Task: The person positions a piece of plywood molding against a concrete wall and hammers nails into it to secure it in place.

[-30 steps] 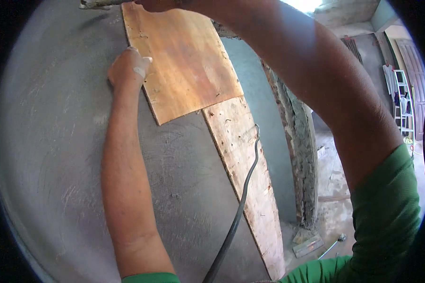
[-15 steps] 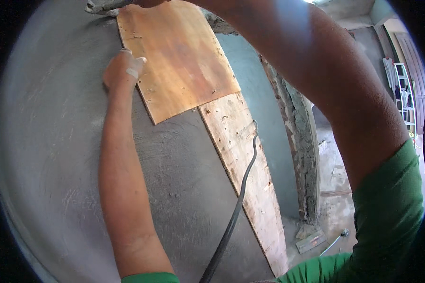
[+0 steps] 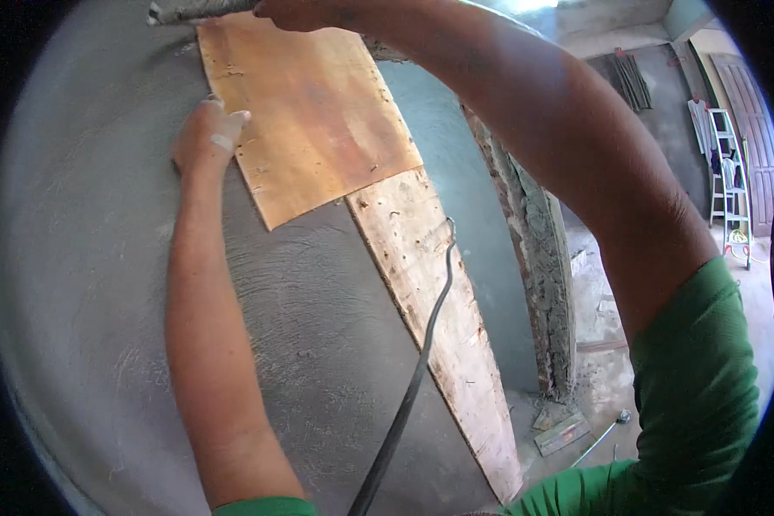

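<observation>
A tan plywood board [image 3: 310,112] lies against a grey plastered surface [image 3: 292,344]. My left hand [image 3: 208,138], with a pale patch near the thumb, is closed at the board's left edge, its thumb over the edge and its other fingers mostly hidden. At the top of the view my right hand [image 3: 305,14] is partly cut off, fingers curled. A grey, cement-smeared bar-like tool [image 3: 193,10] extends left from it along the board's upper edge; its grip is out of sight. Below, a longer, paler board [image 3: 430,284] with nails or splinters adjoins the plywood.
A dark, thin bent rod or hose [image 3: 413,387] crosses in front of the pale board. To the right stands a rough cement-edged post [image 3: 546,284]. A flat trowel-like piece [image 3: 563,434] lies on the floor. Farther off are a stepladder [image 3: 729,185] and a folding door [image 3: 752,129].
The whole view has shifted slightly, with more of the far room showing. The bar-like tool has turned closer to level at the board's top. My left hand stays at the board's edge.
</observation>
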Motion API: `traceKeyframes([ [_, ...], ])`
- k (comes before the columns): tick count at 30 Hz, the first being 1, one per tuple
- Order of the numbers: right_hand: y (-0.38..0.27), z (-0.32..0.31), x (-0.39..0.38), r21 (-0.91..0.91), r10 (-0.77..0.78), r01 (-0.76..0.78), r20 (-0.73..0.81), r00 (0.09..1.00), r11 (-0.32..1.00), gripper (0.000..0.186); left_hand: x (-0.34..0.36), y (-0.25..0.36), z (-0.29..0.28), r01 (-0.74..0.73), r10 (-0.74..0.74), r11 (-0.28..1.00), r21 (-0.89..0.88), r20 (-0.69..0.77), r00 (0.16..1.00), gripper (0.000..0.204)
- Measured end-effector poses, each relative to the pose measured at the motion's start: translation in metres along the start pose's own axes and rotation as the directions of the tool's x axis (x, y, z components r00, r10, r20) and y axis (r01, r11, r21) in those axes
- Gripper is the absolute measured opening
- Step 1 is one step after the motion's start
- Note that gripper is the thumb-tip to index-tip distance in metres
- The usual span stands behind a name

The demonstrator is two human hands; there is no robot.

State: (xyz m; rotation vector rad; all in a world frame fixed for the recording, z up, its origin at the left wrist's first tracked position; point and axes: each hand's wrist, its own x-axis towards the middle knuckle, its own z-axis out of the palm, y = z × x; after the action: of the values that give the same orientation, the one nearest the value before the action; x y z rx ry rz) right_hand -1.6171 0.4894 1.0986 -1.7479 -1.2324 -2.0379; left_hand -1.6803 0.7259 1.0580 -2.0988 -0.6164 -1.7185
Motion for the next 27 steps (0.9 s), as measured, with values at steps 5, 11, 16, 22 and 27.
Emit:
traceKeyframes([
  [5, 0.051, 0.012, -0.091, 0.464, 0.281, -0.128, -0.277, 0.919, 0.876, 0.031, -0.007, 0.02, -0.001, -0.028, 0.03, 0.994, -0.105, 0.016, 0.999, 0.049],
  [11, 0.117, 0.022, -0.277, 0.604, 0.504, -0.274, -0.25, 0.827, 0.749, 0.041, 0.002, 0.036, 0.015, -0.029, 0.034, 0.975, -0.221, 0.016, 0.999, 0.058],
  [16, 0.13, 0.062, -0.479, 0.839, 0.785, -0.503, 0.164, 0.597, 0.207, 0.047, -0.022, 0.03, 0.0, 0.128, -0.138, 0.899, -0.419, 0.006, 0.99, 0.066],
  [22, 0.121, 0.061, -0.801, 0.616, 0.82, -0.769, 0.521, 0.236, -0.17, 0.035, -0.013, 0.058, 0.021, 0.214, -0.251, 0.762, -0.612, 0.026, 0.968, 0.066],
  [27, 0.11, 0.04, -0.965, 0.072, 0.588, -0.831, 0.741, -0.326, -0.551, 0.038, -0.022, 0.056, 0.017, 0.299, -0.385, 0.737, -0.606, -0.013, 0.923, 0.062],
])
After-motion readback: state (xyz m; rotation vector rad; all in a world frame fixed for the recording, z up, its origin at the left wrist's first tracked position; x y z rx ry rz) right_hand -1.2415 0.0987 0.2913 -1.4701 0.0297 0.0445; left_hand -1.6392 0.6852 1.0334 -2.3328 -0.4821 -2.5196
